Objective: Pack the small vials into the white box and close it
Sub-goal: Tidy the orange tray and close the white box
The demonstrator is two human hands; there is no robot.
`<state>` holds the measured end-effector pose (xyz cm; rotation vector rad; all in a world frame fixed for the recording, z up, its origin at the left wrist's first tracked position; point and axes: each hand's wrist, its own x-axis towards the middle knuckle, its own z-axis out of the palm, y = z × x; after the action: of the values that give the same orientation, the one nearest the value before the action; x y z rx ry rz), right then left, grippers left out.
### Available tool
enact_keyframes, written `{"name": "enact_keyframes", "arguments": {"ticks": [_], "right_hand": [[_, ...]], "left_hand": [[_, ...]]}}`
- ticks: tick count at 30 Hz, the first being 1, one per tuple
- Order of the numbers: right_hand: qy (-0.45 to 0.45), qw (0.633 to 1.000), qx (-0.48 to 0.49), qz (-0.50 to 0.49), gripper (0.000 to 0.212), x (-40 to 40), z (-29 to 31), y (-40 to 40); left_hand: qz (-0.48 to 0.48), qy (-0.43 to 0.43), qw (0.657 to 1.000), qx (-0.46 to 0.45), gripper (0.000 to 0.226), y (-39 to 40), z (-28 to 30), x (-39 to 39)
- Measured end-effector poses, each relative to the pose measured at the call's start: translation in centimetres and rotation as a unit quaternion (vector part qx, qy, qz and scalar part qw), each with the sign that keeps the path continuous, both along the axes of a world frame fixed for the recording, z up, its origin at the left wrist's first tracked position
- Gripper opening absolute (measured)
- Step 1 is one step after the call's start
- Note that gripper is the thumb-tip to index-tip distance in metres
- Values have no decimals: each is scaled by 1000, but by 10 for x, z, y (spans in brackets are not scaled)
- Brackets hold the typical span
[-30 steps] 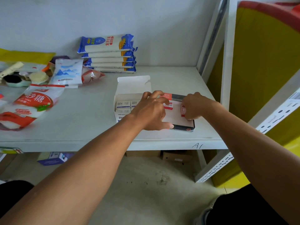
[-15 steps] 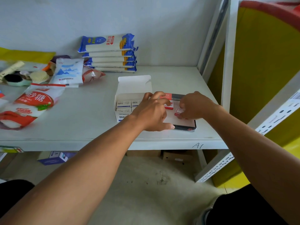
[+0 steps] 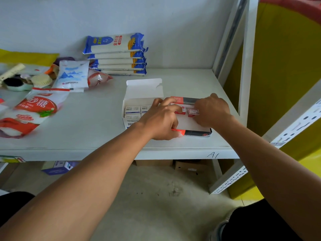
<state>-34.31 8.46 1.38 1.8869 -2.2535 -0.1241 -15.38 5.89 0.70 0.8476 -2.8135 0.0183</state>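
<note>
Our left hand (image 3: 160,120) covers the right part of the open white cardboard box (image 3: 137,108), so we cannot count the small blue-printed packets inside. Our right hand (image 3: 211,112) hides the right side of the small red-and-white packet (image 3: 193,112); its print is too small to read. The red-and-white sugar bag (image 3: 33,112) is cut off at the left edge.

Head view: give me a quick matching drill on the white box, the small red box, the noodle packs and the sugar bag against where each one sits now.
Things:
1. white box
2. small red box
3. noodle packs
4. sugar bag

Places:
A. stacked against the back wall
B. at the right hand fingertips
C. far left of the shelf
D. lid open, under the left hand

Pairs: 1-D, 2-B, 3-A, 4-C
</note>
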Motion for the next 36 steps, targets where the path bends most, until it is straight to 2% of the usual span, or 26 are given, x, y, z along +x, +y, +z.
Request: {"name": "enact_keyframes", "arguments": {"ticks": [6, 12, 15, 19, 25, 27, 29, 32, 34, 36], "right_hand": [[42, 998, 47, -4, 40, 7, -3, -1], [-42, 998, -32, -25, 34, 3, -11, -2], [-55, 995, -75, -31, 30, 0, -15, -5], [-34, 996, -67, -47, 32, 2, -17, -6], [-77, 993, -80, -30, 31, 0, -19, -5], [-90, 990, -107, -26, 31, 1, -17, -5], [-136, 981, -139, -18, 32, 6, -11, -7], [-220, 963, -156, 25, 35, 20, -3, -16], [-297, 943, -146, 38, 38, 34, 0, -25], [-380, 918, -113, 30, 44, 50, 2, -33]], "left_hand": [[-7, -5, 1000, -10, 30, 0, 0, 0], [-34, 0, 999, -14, 26, -2, -4, 2], [-43, -1, 999, -21, 24, -4, -6, 2], [-47, -3, 999, -18, 23, -5, -6, 3], [-30, -1, 999, -42, 35, -7, -7, 7], [5, 38, 998, -47, 46, -8, -6, 10], [70, 126, 988, -52, 45, -15, -5, 16], [227, 274, 932, -73, 34, -31, 2, 34], [329, 292, 896, -59, 30, -42, 5, 48], [406, 261, 876, 0, 34, -52, 4, 60]]}}
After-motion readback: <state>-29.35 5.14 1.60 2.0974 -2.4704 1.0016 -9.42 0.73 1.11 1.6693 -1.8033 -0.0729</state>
